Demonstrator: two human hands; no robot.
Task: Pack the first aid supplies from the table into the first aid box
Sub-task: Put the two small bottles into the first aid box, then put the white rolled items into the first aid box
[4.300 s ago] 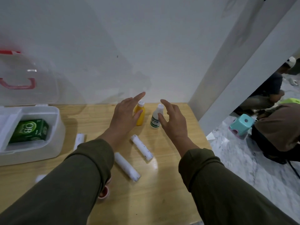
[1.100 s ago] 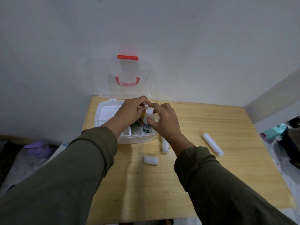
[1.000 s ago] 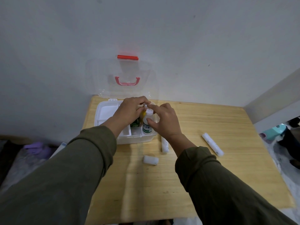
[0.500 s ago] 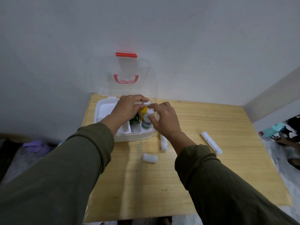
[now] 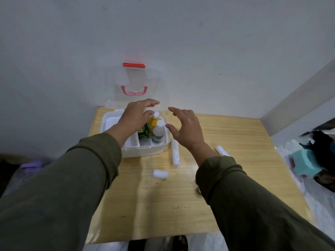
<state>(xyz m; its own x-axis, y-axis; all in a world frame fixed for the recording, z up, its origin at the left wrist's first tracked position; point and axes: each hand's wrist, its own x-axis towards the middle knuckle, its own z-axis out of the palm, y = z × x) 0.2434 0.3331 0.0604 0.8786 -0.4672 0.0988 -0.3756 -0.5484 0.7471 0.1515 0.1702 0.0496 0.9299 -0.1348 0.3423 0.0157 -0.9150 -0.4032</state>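
Two bottles: white bottle (image 5: 158, 134) and yellow bottle (image 5: 153, 122) stand upright in the right compartment of the first aid box (image 5: 145, 151), beside a green carton (image 5: 143, 132).
Left hand: my left hand (image 5: 135, 117) hovers over the box, fingers curled loosely above the yellow cap, gripping nothing I can see.
Right hand: my right hand (image 5: 186, 129) is spread and empty, just right of the box.
Left to pack: long roll (image 5: 175, 155) beside the box, short roll (image 5: 160, 173) nearer me, another roll (image 5: 222, 151) partly behind my wrist.
Handling: rolls look light and soft; I'd pinch each mid-length, gently.
Surface: smooth wooden table (image 5: 235, 142); rolls could roll.
Room: grey wall (image 5: 217, 51) behind; clear lid (image 5: 134, 84) leans against it.
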